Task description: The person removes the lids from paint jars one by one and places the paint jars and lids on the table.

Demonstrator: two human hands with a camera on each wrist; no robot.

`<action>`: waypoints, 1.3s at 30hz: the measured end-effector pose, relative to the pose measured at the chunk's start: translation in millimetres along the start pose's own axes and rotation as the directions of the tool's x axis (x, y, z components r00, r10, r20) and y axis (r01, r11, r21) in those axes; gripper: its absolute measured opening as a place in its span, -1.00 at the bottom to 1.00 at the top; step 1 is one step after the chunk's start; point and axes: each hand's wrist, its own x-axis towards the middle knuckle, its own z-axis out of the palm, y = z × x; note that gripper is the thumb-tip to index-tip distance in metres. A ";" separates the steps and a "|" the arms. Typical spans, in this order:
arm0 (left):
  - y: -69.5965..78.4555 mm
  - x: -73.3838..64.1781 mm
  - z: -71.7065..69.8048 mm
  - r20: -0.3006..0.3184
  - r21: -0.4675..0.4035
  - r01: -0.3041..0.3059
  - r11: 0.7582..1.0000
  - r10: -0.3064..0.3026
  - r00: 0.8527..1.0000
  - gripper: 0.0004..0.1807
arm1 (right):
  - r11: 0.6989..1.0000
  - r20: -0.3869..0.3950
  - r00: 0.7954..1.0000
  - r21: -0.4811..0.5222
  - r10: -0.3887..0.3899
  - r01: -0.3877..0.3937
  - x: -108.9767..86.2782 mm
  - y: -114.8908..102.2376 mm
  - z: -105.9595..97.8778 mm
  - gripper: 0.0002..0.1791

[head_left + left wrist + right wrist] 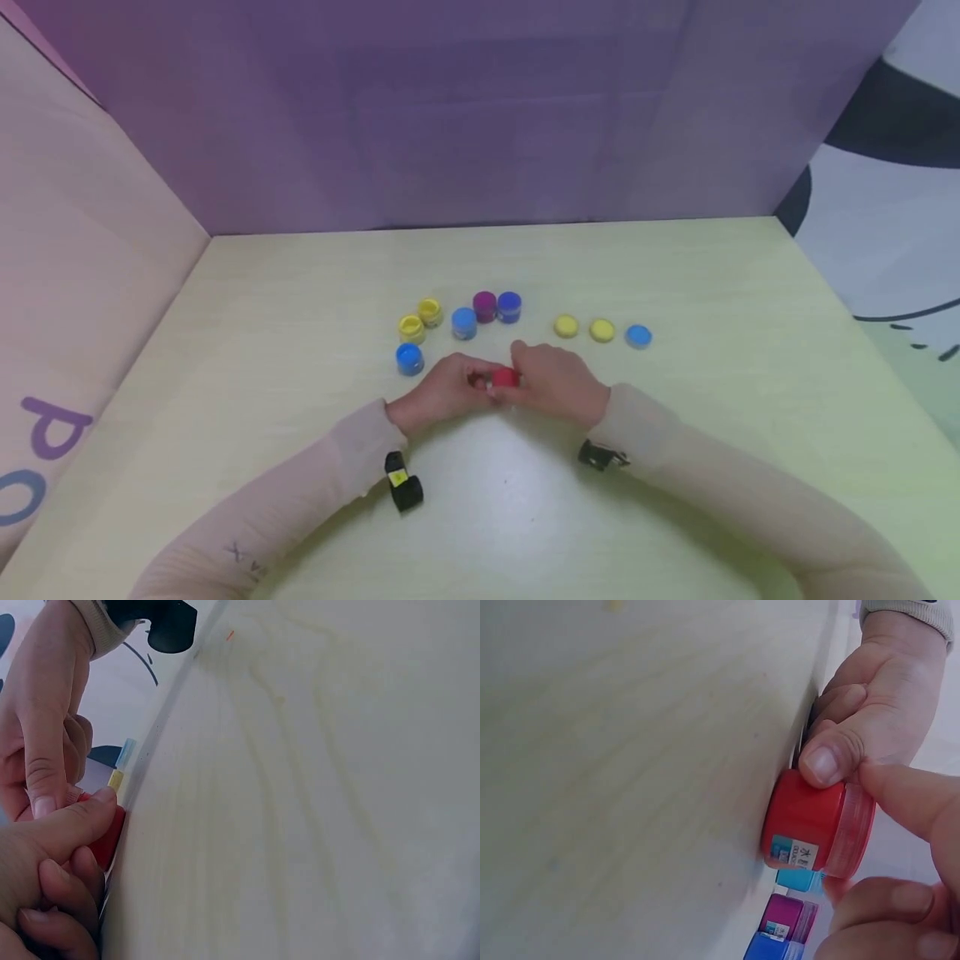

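A red paint jar (pixel 802 817) with a small label and a ridged lid (pixel 851 831) sits between both hands, low over the table or on it. My left hand (pixel 450 387) grips the jar's body, its thumb (pixel 826 759) pressed against the red side. My right hand (pixel 558 382) pinches the lid from the other side with thumb and fingers. In the head view only a small red patch of the jar shows between the fingers. In the left wrist view the jar (pixel 110 838) is mostly hidden behind a thumb.
Behind the hands stand two lidless yellow jars (pixel 411 328), a lidless blue jar (pixel 409 359), and lidded light blue (pixel 464 323), magenta (pixel 485 307) and dark blue (pixel 509 307) jars. Two yellow lids (pixel 602 330) and a blue lid (pixel 638 336) lie to the right. A purple panel (pixel 480 117) borders the table's back.
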 end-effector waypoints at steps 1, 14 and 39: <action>0.3 0.1 0.2 0.002 0.001 -0.004 1.000 0.004 1.000 -0.65 | 1.000 -0.001 1.000 0.001 -0.006 0.006 0.0 0.7 0.1 -0.61; 3.3 0.2 1.6 -0.003 0.039 0.029 0.999 -0.029 1.000 -0.64 | 0.986 0.014 0.986 0.015 -0.165 0.165 2.2 13.9 -5.6 -0.68; 1.9 0.4 1.0 -0.016 -0.014 0.068 0.998 -0.069 0.998 -0.71 | 0.953 0.078 0.954 0.114 -0.291 0.281 2.0 25.1 -13.0 -0.56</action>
